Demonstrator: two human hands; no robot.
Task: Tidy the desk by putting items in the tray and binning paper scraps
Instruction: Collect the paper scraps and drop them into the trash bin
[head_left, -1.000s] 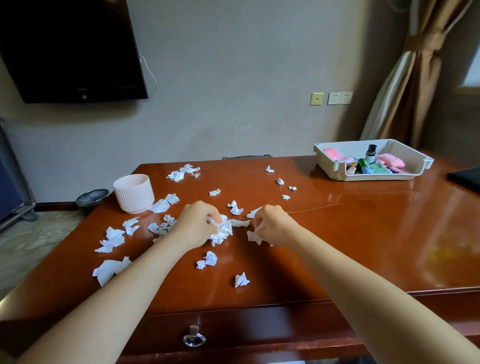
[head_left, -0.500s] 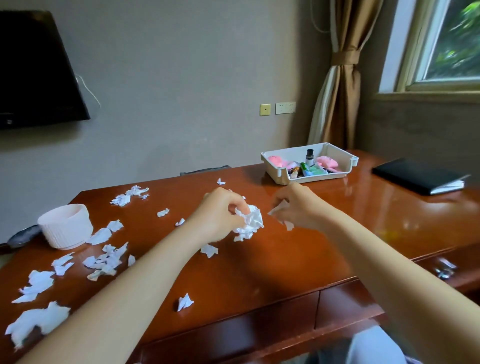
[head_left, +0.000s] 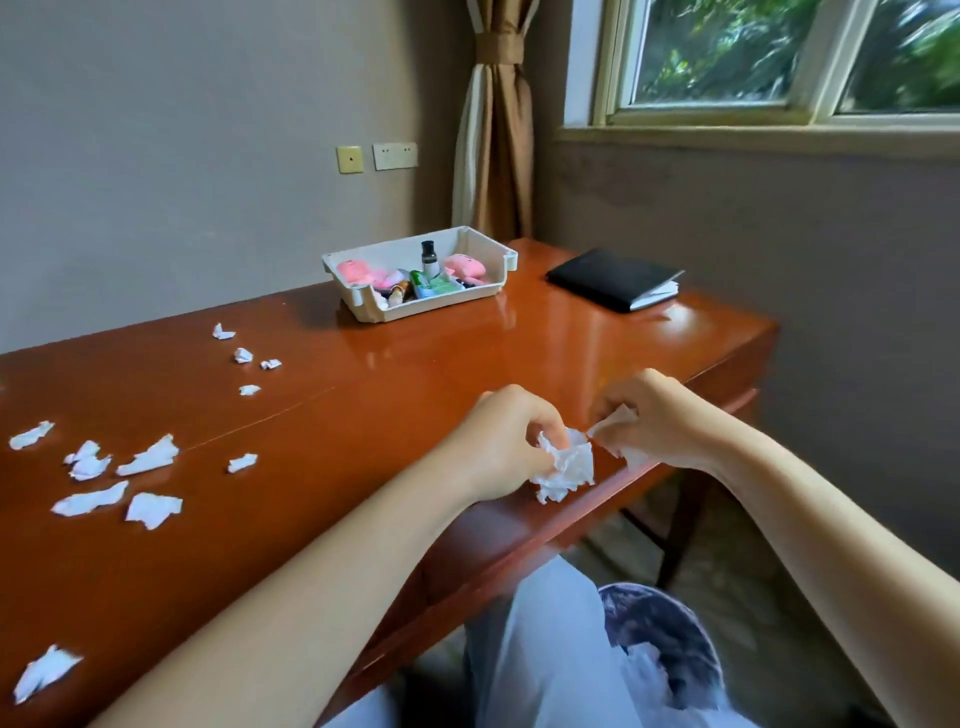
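My left hand (head_left: 501, 441) grips a crumpled wad of white paper scraps (head_left: 563, 465) above the front edge of the wooden desk (head_left: 363, 415). Just to its right, my right hand (head_left: 657, 418) pinches smaller white scraps (head_left: 615, 421). Several torn scraps (head_left: 148, 457) lie scattered over the left part of the desk. At the back stands a white tray (head_left: 498, 254) holding pink toys, a small dark-capped bottle and a green packet. On the floor under my hands sits a dark bin (head_left: 670, 639) with white paper inside.
A black notebook (head_left: 613, 278) lies at the desk's right end. A window and a tied brown curtain (head_left: 498, 130) fill the right wall. My pale trouser leg (head_left: 540, 649) shows beside the bin.
The view has swung right. Both hands carried their scraps rightward from mid-desk to the front edge above the bin. The white cup left the frame.
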